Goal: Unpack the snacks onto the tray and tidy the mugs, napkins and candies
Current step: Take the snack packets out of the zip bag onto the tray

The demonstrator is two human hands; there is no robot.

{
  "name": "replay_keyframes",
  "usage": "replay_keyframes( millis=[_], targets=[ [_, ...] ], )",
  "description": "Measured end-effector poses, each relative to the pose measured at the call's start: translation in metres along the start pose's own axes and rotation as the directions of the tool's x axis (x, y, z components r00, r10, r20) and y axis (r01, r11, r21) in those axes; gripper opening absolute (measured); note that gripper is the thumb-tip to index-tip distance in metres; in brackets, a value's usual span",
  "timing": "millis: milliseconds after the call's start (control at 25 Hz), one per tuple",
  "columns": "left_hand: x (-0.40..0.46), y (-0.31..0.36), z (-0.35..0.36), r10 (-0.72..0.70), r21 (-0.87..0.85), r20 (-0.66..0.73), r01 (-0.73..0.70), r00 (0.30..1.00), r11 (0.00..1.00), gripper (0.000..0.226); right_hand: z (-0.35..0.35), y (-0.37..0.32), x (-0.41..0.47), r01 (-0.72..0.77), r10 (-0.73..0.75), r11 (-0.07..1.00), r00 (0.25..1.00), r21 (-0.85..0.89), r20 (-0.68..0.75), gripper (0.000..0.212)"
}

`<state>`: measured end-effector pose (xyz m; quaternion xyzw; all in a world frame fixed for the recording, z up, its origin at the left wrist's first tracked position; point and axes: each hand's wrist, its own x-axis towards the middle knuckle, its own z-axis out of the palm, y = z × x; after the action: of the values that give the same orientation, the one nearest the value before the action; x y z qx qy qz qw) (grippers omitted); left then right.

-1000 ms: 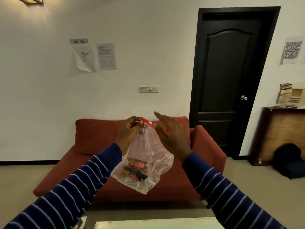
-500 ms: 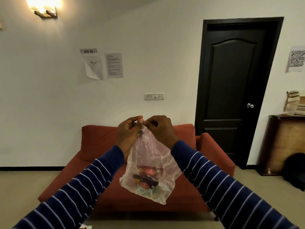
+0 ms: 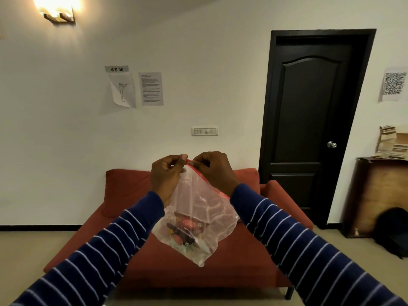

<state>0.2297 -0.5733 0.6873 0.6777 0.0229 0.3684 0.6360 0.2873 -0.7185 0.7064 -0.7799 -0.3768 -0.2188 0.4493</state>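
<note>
While the clear plastic bag [image 3: 198, 208] is hanging in mid-air before a red sofa [image 3: 132, 191], the left hand [image 3: 166, 175] and right hand [image 3: 215, 171] are both pinching its red zip strip [image 3: 199, 173] at the top corner, each grip closed tight. Dark-wrapped snacks [image 3: 184, 228] are sitting in the bag's bottom.

My left hand [image 3: 167, 176] and right hand [image 3: 215, 171] pinch the bag [image 3: 198, 219] top before the sofa [image 3: 136, 195]; snack packets [image 3: 184, 230] lie inside, door [image 3: 309, 120] behind right.
</note>
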Motion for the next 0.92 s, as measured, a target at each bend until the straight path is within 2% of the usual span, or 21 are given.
replay_keyframes(
  millis=[480,680,920],
  targets=[
    [0.026,0.013,-0.021,-0.021,-0.07,-0.117,0.013,0.993,0.997,0.017,-0.041,0.037,0.004,-0.062,0.069,0.988,0.997,-0.143,0.046,0.017],
    [0.034,0.018,-0.035,-0.074,-0.064,-0.226,0.06,0.971,0.996,0.02,-0.051,0.052,-0.007,-0.044,0.055,0.985,0.997,-0.17,0.062,0.01],
    [0.035,0.017,-0.04,-0.128,-0.105,-0.227,0.106,0.966,0.989,0.019,-0.062,0.066,-0.023,-0.022,0.046,0.972,0.994,-0.236,0.099,0.011]
  ],
)
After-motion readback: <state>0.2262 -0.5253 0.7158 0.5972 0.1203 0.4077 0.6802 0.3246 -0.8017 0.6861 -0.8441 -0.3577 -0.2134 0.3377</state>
